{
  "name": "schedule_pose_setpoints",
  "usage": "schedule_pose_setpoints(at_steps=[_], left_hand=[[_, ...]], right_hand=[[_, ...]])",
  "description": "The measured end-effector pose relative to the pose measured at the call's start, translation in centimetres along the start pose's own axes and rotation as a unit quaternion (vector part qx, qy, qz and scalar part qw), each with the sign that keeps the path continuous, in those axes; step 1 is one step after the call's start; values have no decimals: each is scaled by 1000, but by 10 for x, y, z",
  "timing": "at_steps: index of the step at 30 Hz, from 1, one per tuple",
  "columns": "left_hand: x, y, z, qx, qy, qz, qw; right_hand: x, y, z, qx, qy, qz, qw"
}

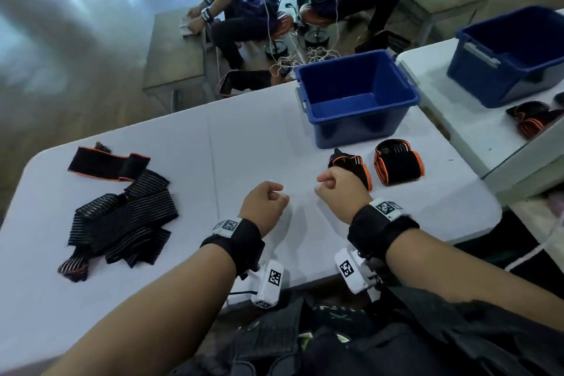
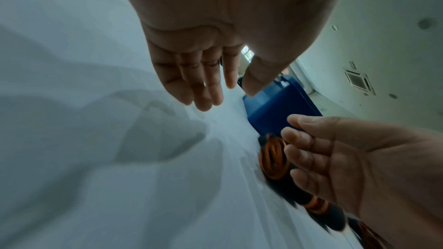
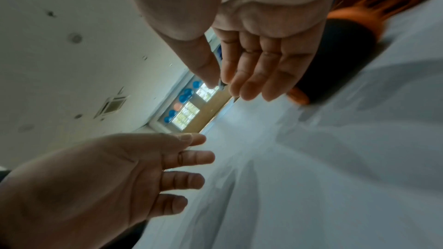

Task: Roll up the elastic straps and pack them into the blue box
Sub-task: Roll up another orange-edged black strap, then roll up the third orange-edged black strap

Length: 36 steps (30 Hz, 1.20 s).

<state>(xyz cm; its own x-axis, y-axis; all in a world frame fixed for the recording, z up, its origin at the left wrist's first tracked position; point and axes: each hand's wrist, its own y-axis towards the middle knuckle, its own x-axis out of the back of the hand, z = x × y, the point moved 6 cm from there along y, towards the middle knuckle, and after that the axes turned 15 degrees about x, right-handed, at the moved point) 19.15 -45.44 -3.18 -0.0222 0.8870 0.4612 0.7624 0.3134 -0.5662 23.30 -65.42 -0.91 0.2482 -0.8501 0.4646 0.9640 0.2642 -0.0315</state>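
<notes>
The elastic straps fall into two groups: two rolled black straps edged in orange, one (image 1: 354, 166) just beyond the right hand and the other (image 1: 398, 162) beside it, both near the front of the deep blue plastic box (image 1: 357, 94), and a loose heap of black ribbed straps (image 1: 122, 220) with a flat orange-trimmed one (image 1: 106, 162) well apart on the left of the white bench (image 1: 244, 143). The box looks empty inside.

The left hand (image 1: 264, 207) and right hand (image 1: 340, 189) hover near each other over bare bench, fingers loosely curled in the head view and fairly relaxed in the wrist views; neither holds anything.

The main risk, I judge, is that the finished rolls spring open if lifted by one layer rather than squeezed across the whole coil. The tangled heap may also drag its neighbours when one strap is pulled free.
</notes>
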Motion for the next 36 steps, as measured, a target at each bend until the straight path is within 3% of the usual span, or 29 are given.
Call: schedule_pose_setpoints(at_steps=[5, 8, 12, 17, 22, 29, 33, 36], left_hand=[[97, -19, 53, 21, 28, -129, 991], [160, -37, 100, 62, 16, -205, 977], [235, -69, 164, 124, -8, -296, 947], [305, -93, 233, 199, -45, -365, 908], [340, -85, 263, 223, -9, -358, 907], [342, -55, 272, 227, 135, -265, 927], [355, -46, 264, 161, 116, -301, 933], [377, -50, 255, 118, 41, -341, 932]], right_hand=[[-93, 16, 48, 77, -42, 173, 981], [-140, 16, 77, 126, -70, 241, 960], [-191, 13, 109, 171, -84, 299, 935], [-239, 3, 140, 194, -82, 332, 920], [-269, -5, 160, 195, -91, 356, 909], [-291, 0, 179, 196, -120, 360, 904], [-305, 16, 196, 193, -134, 359, 903], [-317, 39, 217, 199, -148, 347, 904]])
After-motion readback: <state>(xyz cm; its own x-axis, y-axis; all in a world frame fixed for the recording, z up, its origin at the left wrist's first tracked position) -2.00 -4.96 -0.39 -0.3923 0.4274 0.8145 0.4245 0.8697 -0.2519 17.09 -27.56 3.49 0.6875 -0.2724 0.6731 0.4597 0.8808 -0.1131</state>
